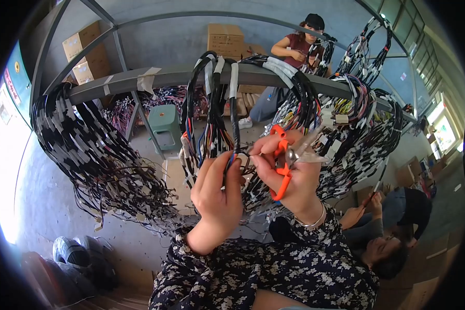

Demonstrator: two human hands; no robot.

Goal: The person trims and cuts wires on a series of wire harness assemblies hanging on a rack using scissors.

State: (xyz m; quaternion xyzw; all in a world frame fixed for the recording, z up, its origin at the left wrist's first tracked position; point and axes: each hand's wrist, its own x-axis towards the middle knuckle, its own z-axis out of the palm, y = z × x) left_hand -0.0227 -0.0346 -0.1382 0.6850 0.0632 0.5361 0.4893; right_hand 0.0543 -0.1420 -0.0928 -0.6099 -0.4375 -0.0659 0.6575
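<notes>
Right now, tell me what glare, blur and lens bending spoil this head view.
Head view: daylight blows out the left rim white; the metal rail bows with fisheye bending; the cutter tips in the right hand are smeared; the left hand on the wire bundle looks sharp; corners vignette black.

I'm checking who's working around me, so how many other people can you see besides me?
2. One person sits behind the rack at top centre, handling wire bundles. Another person is low at lower right, one hand raised toward the hanging wire harnesses. More could be hidden behind them.
</notes>
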